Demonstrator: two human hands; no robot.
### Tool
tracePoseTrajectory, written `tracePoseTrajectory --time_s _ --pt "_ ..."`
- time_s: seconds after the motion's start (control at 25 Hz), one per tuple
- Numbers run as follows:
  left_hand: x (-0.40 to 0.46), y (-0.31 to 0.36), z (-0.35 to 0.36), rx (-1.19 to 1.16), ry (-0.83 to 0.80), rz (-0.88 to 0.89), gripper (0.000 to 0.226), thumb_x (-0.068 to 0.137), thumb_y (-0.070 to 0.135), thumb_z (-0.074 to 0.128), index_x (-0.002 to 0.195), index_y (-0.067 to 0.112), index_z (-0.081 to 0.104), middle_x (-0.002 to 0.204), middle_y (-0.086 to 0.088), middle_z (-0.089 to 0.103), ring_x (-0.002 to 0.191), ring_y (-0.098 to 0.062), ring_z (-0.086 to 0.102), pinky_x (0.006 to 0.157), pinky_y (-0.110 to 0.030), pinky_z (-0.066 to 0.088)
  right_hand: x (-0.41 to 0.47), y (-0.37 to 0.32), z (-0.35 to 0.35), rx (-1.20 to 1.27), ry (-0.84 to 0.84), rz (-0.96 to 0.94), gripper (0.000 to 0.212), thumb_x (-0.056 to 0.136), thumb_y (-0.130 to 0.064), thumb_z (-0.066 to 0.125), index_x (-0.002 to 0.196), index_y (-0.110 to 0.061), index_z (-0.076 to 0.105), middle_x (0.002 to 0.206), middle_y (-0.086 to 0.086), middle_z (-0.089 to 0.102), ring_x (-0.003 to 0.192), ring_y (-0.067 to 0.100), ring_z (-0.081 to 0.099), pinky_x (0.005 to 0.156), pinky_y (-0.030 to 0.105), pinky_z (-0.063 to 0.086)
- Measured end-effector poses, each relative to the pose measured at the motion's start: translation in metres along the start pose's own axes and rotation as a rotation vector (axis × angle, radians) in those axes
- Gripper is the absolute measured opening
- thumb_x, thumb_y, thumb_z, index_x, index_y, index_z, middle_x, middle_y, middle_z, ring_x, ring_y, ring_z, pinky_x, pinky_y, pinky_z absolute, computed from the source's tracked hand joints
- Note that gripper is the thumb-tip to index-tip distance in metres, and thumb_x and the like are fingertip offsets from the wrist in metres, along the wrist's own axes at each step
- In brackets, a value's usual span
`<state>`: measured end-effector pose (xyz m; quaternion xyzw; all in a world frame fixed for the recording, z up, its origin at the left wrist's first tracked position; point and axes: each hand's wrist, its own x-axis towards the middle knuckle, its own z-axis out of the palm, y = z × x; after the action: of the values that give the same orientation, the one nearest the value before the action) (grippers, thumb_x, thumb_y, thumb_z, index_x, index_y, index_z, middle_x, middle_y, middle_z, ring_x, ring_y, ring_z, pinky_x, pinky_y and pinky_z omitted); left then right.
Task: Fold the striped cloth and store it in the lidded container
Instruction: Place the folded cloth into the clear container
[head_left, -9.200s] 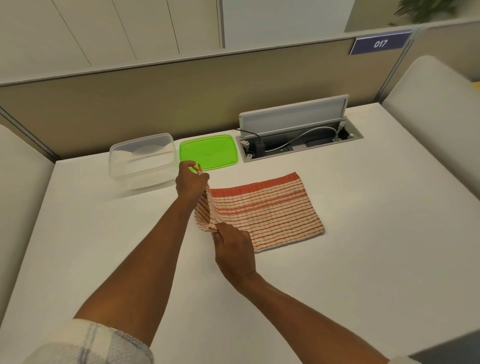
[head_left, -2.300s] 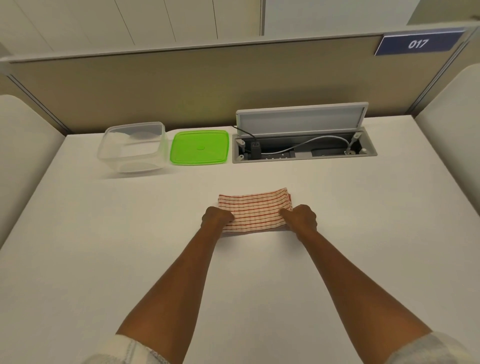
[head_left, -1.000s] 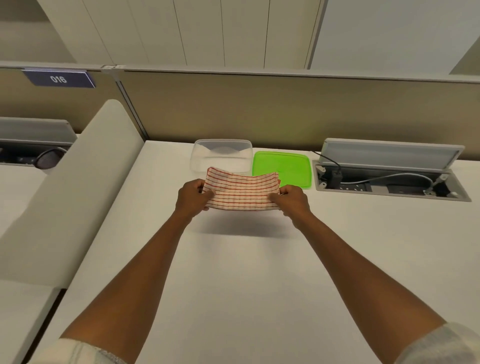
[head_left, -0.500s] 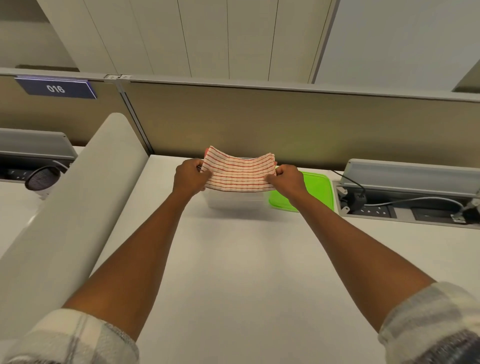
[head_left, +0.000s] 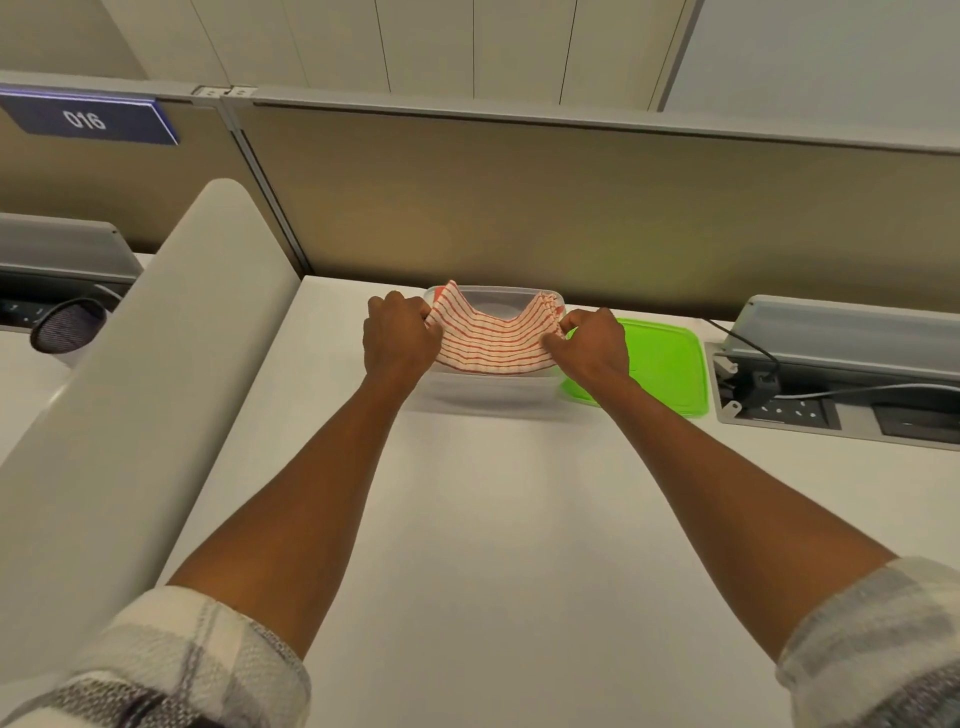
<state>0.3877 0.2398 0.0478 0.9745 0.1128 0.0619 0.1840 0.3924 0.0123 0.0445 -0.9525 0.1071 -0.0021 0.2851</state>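
White worktop (head_left: 493, 519). Right of worktop centre, an open cable tray (head_left: 831, 415) with sockets and a black plug (head_left: 761, 382). Behind, a tan partition (head_left: 519, 197). Left, a pale divider (head_left: 130, 415); beyond, blue sign (head_left: 88, 120) reading 016, dark round object (head_left: 67, 325).

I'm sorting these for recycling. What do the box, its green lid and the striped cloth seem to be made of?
Box: clear, slightly frosted plastic; the cloth shows through. Green lid: opaque glossy plastic, probably. Striped cloth: soft woven fabric, likely cotton; it sags between both hands.
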Motion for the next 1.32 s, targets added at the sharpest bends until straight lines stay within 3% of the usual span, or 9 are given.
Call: tracePoseTrajectory --time_s 0.28,0.44,0.6,0.8,0.96,1.16,1.24,1.32 --pt "0.002 0.000 0.008 0.048 0.018 -0.034 0.044 0.092 0.047 0.059 0.121 0.014 0.068 0.126 -0.011 0.059 0.115 -0.028 0.054 0.090 -0.039 0.050 0.000 -0.002 0.009 -0.110 -0.020 -0.011 0.032 0.080 -0.039 0.066 0.103 -0.018 0.071 0.117 0.016 0.051 0.113 0.037 0.049 0.085 0.041 0.049" --pt "-0.001 -0.004 0.015 0.055 -0.026 -0.037 0.048 0.092 0.051 0.057 0.122 0.015 0.067 0.123 -0.012 0.060 0.109 -0.029 0.059 0.087 -0.040 0.052 -0.001 0.001 0.009 -0.178 -0.054 -0.048 0.027 0.085 -0.027 0.057 0.104 -0.013 0.071 0.115 0.017 0.058 0.108 0.037 0.056 0.086 0.042 0.053" --pt "-0.007 -0.003 0.019 0.084 -0.034 -0.039 0.047 0.094 0.047 0.055 0.127 0.014 0.064 0.120 -0.012 0.062 0.103 -0.030 0.064 0.083 -0.041 0.054 -0.003 0.006 0.008 -0.176 -0.070 -0.081 0.024 0.081 -0.016 0.059 0.101 -0.015 0.071 0.109 0.013 0.066 0.101 0.033 0.063 0.080 0.038 0.053" --pt "-0.012 0.002 0.016 0.095 -0.037 0.033 0.046 0.092 0.035 0.063 0.134 0.019 0.052 0.125 -0.014 0.057 0.103 -0.032 0.065 0.083 -0.042 0.056 -0.005 0.012 0.008 -0.114 -0.107 -0.063 0.025 0.081 -0.017 0.062 0.104 -0.022 0.070 0.115 0.008 0.065 0.103 0.031 0.063 0.082 0.036 0.050" --pt "-0.013 -0.001 0.017 0.271 -0.149 -0.008 0.043 0.092 0.042 0.058 0.129 0.019 0.058 0.130 -0.011 0.058 0.113 -0.032 0.059 0.093 -0.043 0.050 -0.008 0.015 0.009 -0.127 -0.102 -0.079 0.025 0.082 -0.018 0.062 0.105 -0.022 0.070 0.114 0.007 0.066 0.103 0.030 0.063 0.081 0.036 0.051" --pt "-0.018 0.003 0.019 0.235 -0.243 -0.068 0.050 0.095 0.052 0.050 0.133 0.020 0.054 0.142 -0.011 0.050 0.130 -0.033 0.045 0.107 -0.048 0.038 -0.014 0.020 0.009 -0.116 -0.118 -0.125 0.025 0.086 -0.025 0.063 0.110 -0.020 0.068 0.117 0.008 0.065 0.106 0.029 0.061 0.083 0.037 0.050" --pt "-0.022 0.008 0.016 0.216 -0.160 -0.044 0.051 0.095 0.050 0.050 0.138 0.020 0.051 0.151 -0.012 0.040 0.135 -0.034 0.039 0.109 -0.050 0.036 -0.017 0.024 0.003 -0.005 -0.039 -0.168 0.026 0.089 -0.030 0.062 0.113 -0.021 0.065 0.120 0.007 0.062 0.109 0.027 0.058 0.084 0.037 0.048" --pt "-0.028 0.021 0.012 0.177 0.045 0.035 0.048 0.096 0.043 0.053 0.138 0.019 0.049 0.152 -0.013 0.039 0.135 -0.034 0.040 0.107 -0.049 0.038 -0.019 0.034 -0.007 0.092 0.155 -0.187 0.021 0.090 -0.028 0.060 0.111 -0.022 0.061 0.120 0.004 0.059 0.107 0.027 0.057 0.079 0.037 0.046"
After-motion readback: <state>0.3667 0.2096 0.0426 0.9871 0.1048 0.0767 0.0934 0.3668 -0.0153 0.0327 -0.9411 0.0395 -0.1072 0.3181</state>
